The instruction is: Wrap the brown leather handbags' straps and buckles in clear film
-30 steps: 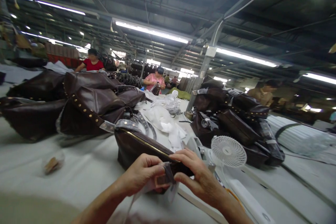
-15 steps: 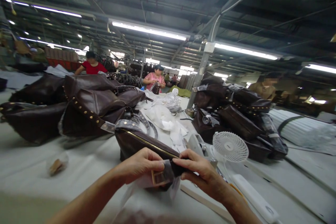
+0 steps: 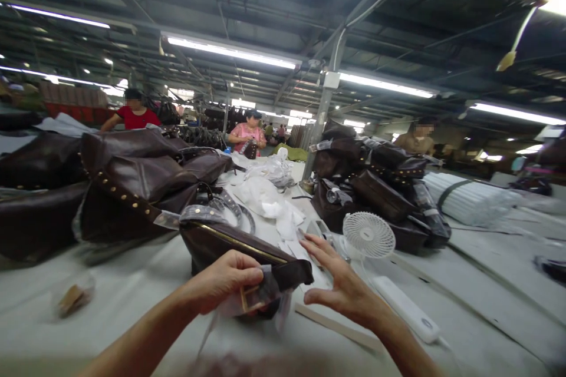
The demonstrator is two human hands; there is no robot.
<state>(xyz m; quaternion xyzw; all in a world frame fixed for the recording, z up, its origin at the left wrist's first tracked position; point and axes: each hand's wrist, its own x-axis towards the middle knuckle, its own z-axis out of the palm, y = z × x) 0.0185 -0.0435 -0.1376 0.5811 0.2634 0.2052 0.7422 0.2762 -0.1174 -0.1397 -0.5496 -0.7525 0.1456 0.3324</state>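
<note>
A dark brown leather bag [image 3: 216, 250] with a gold zipper lies on the table before me. My left hand [image 3: 232, 283] pinches the bag's near end, thumb on top, at a piece of clear plastic film [image 3: 266, 288]. Through the film a gold-coloured metal frame, perhaps a buckle, shows under my fingers. A dark strap end [image 3: 298, 273] sticks out to the right of my left hand. My right hand [image 3: 338, 283] is open beside it, fingers spread, apart from the bag and holding nothing.
Brown studded bags [image 3: 132, 188] are piled at the left, more bags [image 3: 375, 188] at the right by a post. A white fan [image 3: 369, 235], a power strip [image 3: 407, 309], crumpled white paper [image 3: 260, 194] and a small plastic-wrapped piece [image 3: 73, 299] lie around. Other people work farther back.
My right hand has let go of the strap end and moved off to the right, its fingers spreading. My left hand keeps its pinch. The view has turned slightly right.
</note>
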